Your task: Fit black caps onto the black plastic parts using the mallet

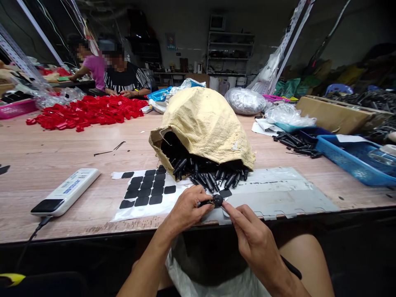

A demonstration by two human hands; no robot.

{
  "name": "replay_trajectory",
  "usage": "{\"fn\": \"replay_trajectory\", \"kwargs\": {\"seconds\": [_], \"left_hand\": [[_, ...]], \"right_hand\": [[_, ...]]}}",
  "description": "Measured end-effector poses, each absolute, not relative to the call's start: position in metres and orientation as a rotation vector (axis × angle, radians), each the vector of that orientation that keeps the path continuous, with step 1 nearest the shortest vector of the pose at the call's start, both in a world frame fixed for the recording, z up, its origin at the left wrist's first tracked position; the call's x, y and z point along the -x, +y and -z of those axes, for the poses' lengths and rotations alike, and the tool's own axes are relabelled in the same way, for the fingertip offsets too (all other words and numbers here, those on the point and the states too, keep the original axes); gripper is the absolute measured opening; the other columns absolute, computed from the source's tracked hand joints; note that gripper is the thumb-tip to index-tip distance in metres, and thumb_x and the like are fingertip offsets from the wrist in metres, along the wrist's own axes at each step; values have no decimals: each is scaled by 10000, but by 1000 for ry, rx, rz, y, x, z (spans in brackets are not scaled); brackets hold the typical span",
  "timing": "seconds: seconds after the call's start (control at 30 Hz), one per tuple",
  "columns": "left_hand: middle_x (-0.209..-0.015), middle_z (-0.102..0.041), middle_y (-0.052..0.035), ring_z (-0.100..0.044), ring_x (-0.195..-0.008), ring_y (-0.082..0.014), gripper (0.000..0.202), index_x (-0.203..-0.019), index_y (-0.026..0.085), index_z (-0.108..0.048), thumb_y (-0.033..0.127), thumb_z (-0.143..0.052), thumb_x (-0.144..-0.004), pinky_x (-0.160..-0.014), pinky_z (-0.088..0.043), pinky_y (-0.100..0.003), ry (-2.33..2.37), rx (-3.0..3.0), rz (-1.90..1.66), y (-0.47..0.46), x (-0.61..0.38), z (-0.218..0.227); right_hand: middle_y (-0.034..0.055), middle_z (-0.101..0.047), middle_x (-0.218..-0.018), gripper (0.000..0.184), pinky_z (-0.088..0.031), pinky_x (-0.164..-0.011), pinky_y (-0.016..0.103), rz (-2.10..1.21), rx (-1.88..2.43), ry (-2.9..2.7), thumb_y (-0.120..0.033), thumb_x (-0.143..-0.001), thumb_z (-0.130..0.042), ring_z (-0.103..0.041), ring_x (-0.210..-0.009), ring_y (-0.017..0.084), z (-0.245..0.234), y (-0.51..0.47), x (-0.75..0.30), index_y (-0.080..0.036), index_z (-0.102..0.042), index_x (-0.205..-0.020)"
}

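Observation:
Above the table's front edge, my left hand (pixel 189 206) pinches a small black plastic part (pixel 218 200) with a rounded end, between thumb and fingers. The fingertips of my right hand (pixel 252 227) are closed up against that rounded end. What they pinch, if anything, is too small to make out. Just beyond my hands, several black tube-shaped pieces (pixel 213 180) spill from the mouth of a yellowish woven sack (pixel 207 119). To the left of my left hand lies a white backing sheet (pixel 136 213) with rows of black rounded-square stickers (pixel 145 185).
A grey flat sheet (pixel 287 198) lies under my hands' right side. A white power bank (pixel 69 192) with a cable sits left. Red plastic parts (pixel 89 110) are heaped behind it. A blue basket (pixel 349 159) stands right. Two people sit at the far left.

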State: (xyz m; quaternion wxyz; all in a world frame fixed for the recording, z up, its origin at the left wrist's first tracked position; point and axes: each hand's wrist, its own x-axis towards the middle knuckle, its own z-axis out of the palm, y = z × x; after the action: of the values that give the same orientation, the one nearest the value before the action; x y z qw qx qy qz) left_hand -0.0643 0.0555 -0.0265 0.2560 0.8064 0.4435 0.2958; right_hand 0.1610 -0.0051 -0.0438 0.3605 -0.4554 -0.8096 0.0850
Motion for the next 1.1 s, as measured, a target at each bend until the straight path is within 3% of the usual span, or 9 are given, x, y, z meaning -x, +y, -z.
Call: {"fn": "replay_trajectory", "kwargs": {"seconds": [0.2, 0.4, 0.57, 0.7, 0.83, 1.1], "left_hand": [[-822, -575, -9, -547, -818, -164, 142, -997, 236, -802, 281, -700, -908, -741, -394, -284, 1225, -2174, -825, 56, 65, 31], [-833, -597, -19, -555, -839, -180, 155, -999, 245, -801, 304, -695, -903, -753, -412, -294, 1259, -2157, -826, 56, 65, 33], [-857, -612, -13, -565, -875, -193, 175, -1015, 237, -777, 272, -730, -850, -772, -419, -302, 1316, -2117, -789, 57, 65, 31], [-900, -631, -4, -570, -885, -187, 191, -993, 229, -745, 207, -742, -803, -789, -418, -303, 1312, -2082, -784, 57, 65, 27], [-912, -637, 0, -576, -902, -189, 190, -976, 229, -732, 182, -730, -792, -801, -415, -305, 1303, -2069, -784, 55, 65, 24], [-871, -637, -11, -573, -864, -193, 134, -917, 219, -732, 254, -763, -791, -768, -407, -309, 1313, -2143, -759, 56, 64, 22]], "right_hand": [[38, -600, -998, 568, -526, -833, 240, -239, 1116, -1951, -62, -1001, -460, -621, -901, 125, 38, -6, -167, -305, -480, -1513], [26, -634, -959, 485, -525, -795, 234, -275, 1158, -1963, -116, -1019, -445, -642, -848, 127, 44, -5, -170, -291, -549, -1458], [50, -691, -1096, 361, -495, -917, 287, -116, 1295, -1779, -241, -1015, -507, -662, -1011, 178, 32, 8, -199, -269, -646, -1347], [46, -697, -1016, 340, -456, -785, 330, 221, 1701, -1663, -359, -993, -528, -648, -937, 221, 30, 35, -248, -275, -704, -1271], [71, -681, -996, 335, -370, -706, 351, 360, 2058, -1626, -331, -973, -521, -585, -859, 227, 39, 66, -285, -257, -742, -1213], [100, -662, -987, 321, -253, -676, 350, 538, 2157, -1543, -301, -956, -544, -510, -850, 235, 53, 79, -281, -251, -748, -1198]]}}
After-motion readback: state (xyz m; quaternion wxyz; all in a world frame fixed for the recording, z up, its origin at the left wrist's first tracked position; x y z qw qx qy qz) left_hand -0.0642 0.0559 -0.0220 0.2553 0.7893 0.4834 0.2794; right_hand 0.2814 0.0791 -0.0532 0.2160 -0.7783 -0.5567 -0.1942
